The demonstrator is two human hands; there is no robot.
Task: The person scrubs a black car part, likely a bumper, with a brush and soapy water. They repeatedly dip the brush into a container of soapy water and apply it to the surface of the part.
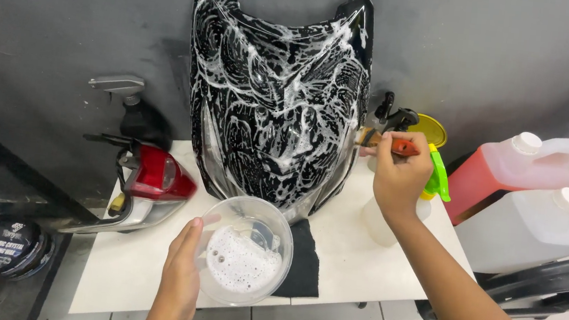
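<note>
A glossy black motorcycle fairing panel [277, 96] stands upright against the grey wall, streaked all over with white soap foam. My right hand [400, 174] grips a small brush with an orange handle [404, 148]; its bristles touch the panel's right edge. My left hand [179, 275] holds a clear plastic bowl [246, 250] with soapy foam at its bottom, just below the panel. A black cloth [303, 259] lies under the panel on the white table [128, 263].
A red tail light unit [150, 185] and a black spray bottle [137, 114] sit at the left. Spray bottles and a yellow lid [430, 129] stand right of the panel. Jugs, one red [506, 167] and one white [535, 226], are at the right. A round dark tin [8, 246] lies lower left.
</note>
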